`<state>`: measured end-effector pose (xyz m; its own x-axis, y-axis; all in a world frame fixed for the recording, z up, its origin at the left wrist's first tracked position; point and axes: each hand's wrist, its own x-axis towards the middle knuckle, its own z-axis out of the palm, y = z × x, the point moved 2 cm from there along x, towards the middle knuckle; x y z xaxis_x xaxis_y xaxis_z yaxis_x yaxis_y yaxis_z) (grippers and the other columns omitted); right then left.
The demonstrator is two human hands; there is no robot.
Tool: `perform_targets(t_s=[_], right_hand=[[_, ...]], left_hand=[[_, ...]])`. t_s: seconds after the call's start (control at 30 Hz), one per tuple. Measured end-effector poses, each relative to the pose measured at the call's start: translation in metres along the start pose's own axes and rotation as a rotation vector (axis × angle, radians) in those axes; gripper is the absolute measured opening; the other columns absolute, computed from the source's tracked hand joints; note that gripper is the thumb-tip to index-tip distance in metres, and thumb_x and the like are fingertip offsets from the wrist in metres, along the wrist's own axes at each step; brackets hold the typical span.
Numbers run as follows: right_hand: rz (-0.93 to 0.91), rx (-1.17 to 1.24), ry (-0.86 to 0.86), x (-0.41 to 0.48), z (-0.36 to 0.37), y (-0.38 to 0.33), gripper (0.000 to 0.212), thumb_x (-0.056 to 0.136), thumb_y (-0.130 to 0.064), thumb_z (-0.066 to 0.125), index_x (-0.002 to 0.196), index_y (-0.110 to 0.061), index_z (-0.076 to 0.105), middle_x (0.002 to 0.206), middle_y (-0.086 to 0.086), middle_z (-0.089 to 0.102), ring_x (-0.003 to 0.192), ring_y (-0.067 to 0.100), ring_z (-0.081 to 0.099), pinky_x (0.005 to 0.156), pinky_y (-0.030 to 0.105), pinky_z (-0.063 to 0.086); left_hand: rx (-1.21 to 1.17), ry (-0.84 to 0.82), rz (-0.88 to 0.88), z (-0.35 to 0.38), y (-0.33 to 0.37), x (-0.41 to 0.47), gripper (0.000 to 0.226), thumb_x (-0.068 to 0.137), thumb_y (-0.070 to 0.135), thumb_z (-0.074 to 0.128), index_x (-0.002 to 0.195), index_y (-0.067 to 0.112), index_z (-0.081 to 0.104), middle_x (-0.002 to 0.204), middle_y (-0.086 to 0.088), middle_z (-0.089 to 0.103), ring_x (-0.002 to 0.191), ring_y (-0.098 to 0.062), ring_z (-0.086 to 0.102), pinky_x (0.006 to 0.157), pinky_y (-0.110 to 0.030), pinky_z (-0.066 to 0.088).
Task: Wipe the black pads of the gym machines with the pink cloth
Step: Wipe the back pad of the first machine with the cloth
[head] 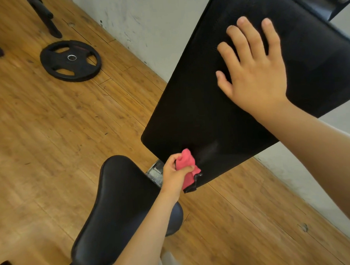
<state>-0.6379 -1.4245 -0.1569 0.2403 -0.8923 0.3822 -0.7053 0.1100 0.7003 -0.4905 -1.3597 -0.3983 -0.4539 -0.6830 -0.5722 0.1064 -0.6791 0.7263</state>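
Observation:
A large black back pad (205, 102) slopes from the upper right down to the centre. My right hand (254, 71) lies flat on its upper part, fingers spread, holding nothing. My left hand (175, 174) is closed on the bunched pink cloth (187, 165), which presses against the pad's lower corner, where the cover looks torn. A faint wet streak shows on the pad just right of the cloth. Below it sits the black seat pad (115, 206), partly covered by my left forearm.
A black weight plate (70, 60) lies on the wooden floor (38, 139) at the upper left. Black machine legs (48, 19) stand beyond it. A grey wall (150, 22) runs behind the pad. A metal bracket (325, 1) holds the pad at the top right.

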Motion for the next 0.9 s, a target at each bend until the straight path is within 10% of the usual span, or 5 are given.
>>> perform_targets(t_s=[0.53, 0.77, 0.9], right_hand=[[-0.047, 0.160, -0.077, -0.025, -0.029, 0.016, 0.052, 0.092, -0.022, 0.050, 0.141, -0.008, 0.041, 0.156, 0.016, 0.026, 0.147, 0.031, 0.014, 0.120, 0.048, 0.007], [-0.046, -0.028, -0.044, -0.062, -0.016, 0.034, 0.049, 0.100, -0.028, 0.036, 0.146, -0.009, 0.035, 0.155, 0.015, 0.028, 0.146, 0.031, 0.019, 0.118, 0.050, 0.012], [-0.067, -0.093, 0.013, -0.063, -0.010, 0.032, 0.049, 0.101, -0.028, 0.035, 0.145, -0.009, 0.036, 0.154, 0.016, 0.031, 0.145, 0.032, 0.023, 0.117, 0.051, 0.016]], left_hand=[[0.002, 0.167, -0.002, -0.019, 0.001, -0.001, 0.044, 0.077, 0.001, 0.074, 0.111, 0.021, 0.056, 0.120, -0.008, 0.057, 0.106, -0.029, 0.060, 0.090, -0.047, 0.054], [0.024, 0.344, 0.002, -0.030, -0.018, 0.012, 0.038, 0.079, -0.002, 0.070, 0.106, 0.021, 0.057, 0.112, -0.007, 0.061, 0.099, -0.026, 0.065, 0.086, -0.042, 0.056], [0.081, 0.401, 0.009, -0.027, -0.026, 0.018, 0.027, 0.086, -0.003, 0.062, 0.105, 0.013, 0.053, 0.099, -0.004, 0.060, 0.080, -0.014, 0.063, 0.058, -0.016, 0.052]])
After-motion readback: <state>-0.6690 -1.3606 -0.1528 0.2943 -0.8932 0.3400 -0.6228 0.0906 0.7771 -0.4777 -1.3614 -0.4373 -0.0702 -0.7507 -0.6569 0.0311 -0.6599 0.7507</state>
